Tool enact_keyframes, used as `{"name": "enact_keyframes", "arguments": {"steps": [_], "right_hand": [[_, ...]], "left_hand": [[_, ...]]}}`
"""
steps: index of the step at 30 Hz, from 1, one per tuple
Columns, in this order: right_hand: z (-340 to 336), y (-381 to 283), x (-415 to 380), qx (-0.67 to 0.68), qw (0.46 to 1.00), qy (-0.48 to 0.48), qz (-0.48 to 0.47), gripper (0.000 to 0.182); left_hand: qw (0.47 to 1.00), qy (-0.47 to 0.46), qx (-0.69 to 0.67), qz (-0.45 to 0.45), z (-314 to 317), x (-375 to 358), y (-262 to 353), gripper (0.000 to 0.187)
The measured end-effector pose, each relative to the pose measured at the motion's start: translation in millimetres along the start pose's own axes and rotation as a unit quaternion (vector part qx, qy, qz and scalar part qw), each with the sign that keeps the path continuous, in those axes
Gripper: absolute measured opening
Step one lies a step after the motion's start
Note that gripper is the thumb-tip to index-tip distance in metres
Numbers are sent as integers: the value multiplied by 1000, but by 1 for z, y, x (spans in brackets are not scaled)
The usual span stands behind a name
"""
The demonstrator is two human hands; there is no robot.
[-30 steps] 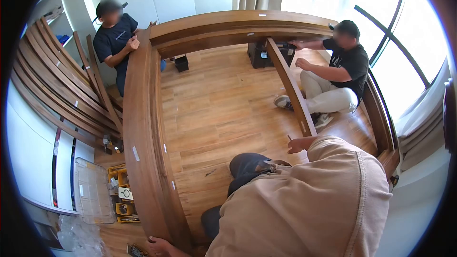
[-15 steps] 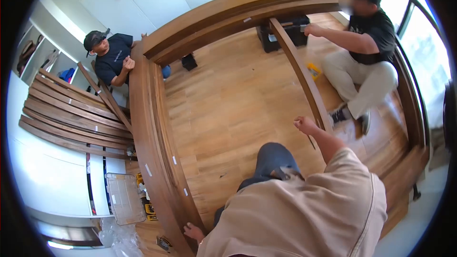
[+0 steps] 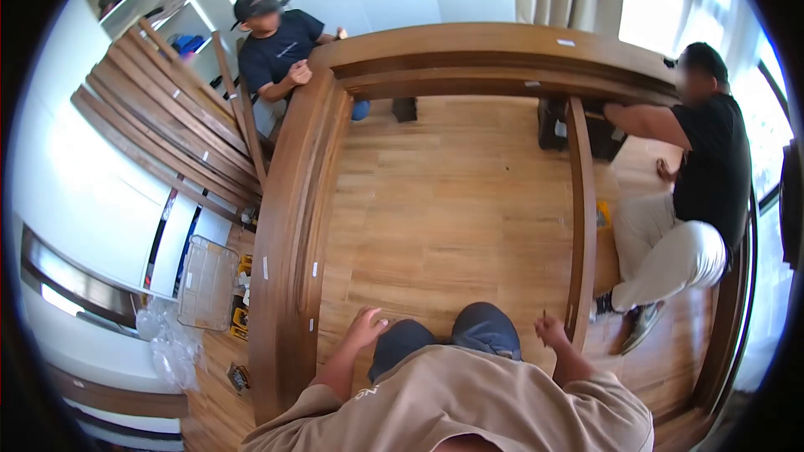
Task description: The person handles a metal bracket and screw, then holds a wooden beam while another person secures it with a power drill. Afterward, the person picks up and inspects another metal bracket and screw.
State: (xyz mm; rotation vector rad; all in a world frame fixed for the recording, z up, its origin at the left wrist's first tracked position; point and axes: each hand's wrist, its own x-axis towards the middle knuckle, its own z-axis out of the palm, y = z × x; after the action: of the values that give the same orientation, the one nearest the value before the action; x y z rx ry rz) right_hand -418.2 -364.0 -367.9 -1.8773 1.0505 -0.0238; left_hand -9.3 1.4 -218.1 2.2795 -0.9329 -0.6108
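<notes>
My left hand [image 3: 364,328] is raised beside my left knee, fingers apart and nothing in them. It is just right of the wide wooden side rail [image 3: 283,285] of a large brown frame, not touching it. My right hand [image 3: 550,331] is closed in a pinch near my right knee. A thin dark stick-like thing [image 3: 544,314] pokes up from its fingers; its kind is too small to tell. Close to that hand runs a narrow wooden bar [image 3: 580,226], joined to the frame's far rail [image 3: 469,46].
One co-worker [image 3: 280,54] stands at the frame's far left corner. Another [image 3: 712,142] crouches at right, reaching to a black toolbox [image 3: 605,136]. Wooden slats [image 3: 159,109] lean at left. A clear plastic lid [image 3: 208,280] and plastic wrap [image 3: 167,343] lie near the left rail.
My left hand has come off the left rail and moved inward. My right hand stays closed by the narrow bar. The crouching co-worker has reached toward the toolbox. My view has turned.
</notes>
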Motion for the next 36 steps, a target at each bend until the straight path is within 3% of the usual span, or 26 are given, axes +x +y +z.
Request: {"name": "enact_keyframes", "arguments": {"steps": [1,2,3,4,5,7,9,11,13,15,16,17,19,22,25,29,32,34,36], "right_hand": [[-4,-10,-17,49,995,-30,79,34],[2,11,-24,60,996,-29,56,31],[0,15,-36,39,993,-44,102,30],[-8,15,-48,18,987,-57,148,30],[-14,16,-56,-32,987,-92,129,31],[-37,-26,-76,-108,974,-138,142,33],[-32,65,-41,-260,932,-253,-22,34],[-41,33,-29,-219,947,-236,16,36],[-43,1,-16,-174,959,-215,56,38],[-39,-41,-5,-108,985,-103,90,42],[-38,-82,-2,-137,980,-112,90,44],[-39,-117,0,-165,975,-120,93,45],[-29,-118,25,-158,979,-126,11,47],[-21,-176,14,-183,973,-128,-52,49],[-13,-184,3,-200,967,-147,-47,48],[-7,-134,-8,-208,962,-173,22,48],[-3,-61,-7,-300,935,-177,-61,39],[-11,-50,-24,-255,946,-196,45,36],[-13,-31,-34,-246,949,-184,70,35]], "left_hand": [[999,9,29,-15,5,0,-29,46],[998,16,57,-32,7,-1,-48,46],[998,25,47,-33,1,-3,-52,46],[993,56,43,-94,-8,-6,-51,46],[983,86,39,-157,-17,-12,-55,46],[981,141,22,-129,-25,-24,-93,46],[947,260,87,-165,-41,-38,-112,48],[898,355,196,-170,-76,-57,-105,51],[870,407,166,-225,-107,-73,-107,55],[848,432,181,-247,-125,-86,-120,56],[828,452,202,-264,-131,-92,-129,59],[827,452,200,-267,-134,-97,-141,59],[805,402,128,-418,-137,-100,-166,67],[814,332,164,-447,-133,-106,-182,73],[816,310,160,-460,-136,-105,-172,76],[822,294,165,-460,-140,-106,-160,81],[824,280,174,-461,-141,-107,-156,90],[827,260,166,-469,-144,-106,-152,97],[830,248,162,-473,-146,-106,-149,98]]}}
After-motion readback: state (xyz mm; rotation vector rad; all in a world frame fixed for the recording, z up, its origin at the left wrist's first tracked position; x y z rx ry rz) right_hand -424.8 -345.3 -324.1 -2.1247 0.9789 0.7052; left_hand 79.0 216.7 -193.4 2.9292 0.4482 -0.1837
